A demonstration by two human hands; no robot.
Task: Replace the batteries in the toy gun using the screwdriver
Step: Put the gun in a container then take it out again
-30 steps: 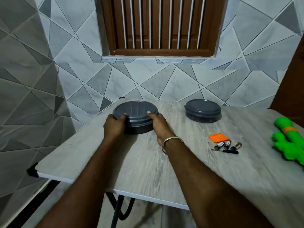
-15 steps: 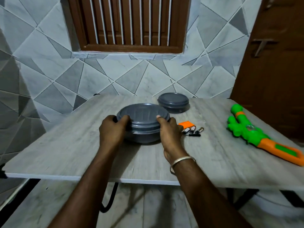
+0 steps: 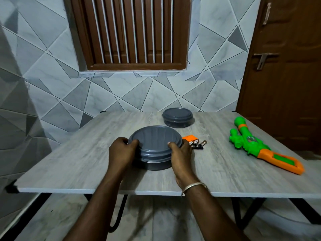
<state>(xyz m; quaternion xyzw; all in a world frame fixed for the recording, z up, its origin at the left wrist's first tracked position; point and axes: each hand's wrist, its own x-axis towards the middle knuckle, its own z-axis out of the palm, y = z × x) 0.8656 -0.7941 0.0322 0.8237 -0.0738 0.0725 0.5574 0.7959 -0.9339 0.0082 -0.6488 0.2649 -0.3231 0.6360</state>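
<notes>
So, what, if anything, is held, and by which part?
The left hand and right hand grip the near round grey plastic container by opposite sides of its lid.

Dark grey is seen on the near container [image 3: 155,145] and far container [image 3: 177,115], bright green and orange on the toy gun [image 3: 250,145], pale wood grain on the table [image 3: 78,159], grey-white triangles on the wall tiles [image 3: 52,84].

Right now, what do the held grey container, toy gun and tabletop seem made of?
Grey container: likely plastic, matte, moulded ribs on lid.
Toy gun: smooth plastic, bright green and orange.
Tabletop: probably laminate board, printed grey woodgrain, thin pale edge.
</notes>
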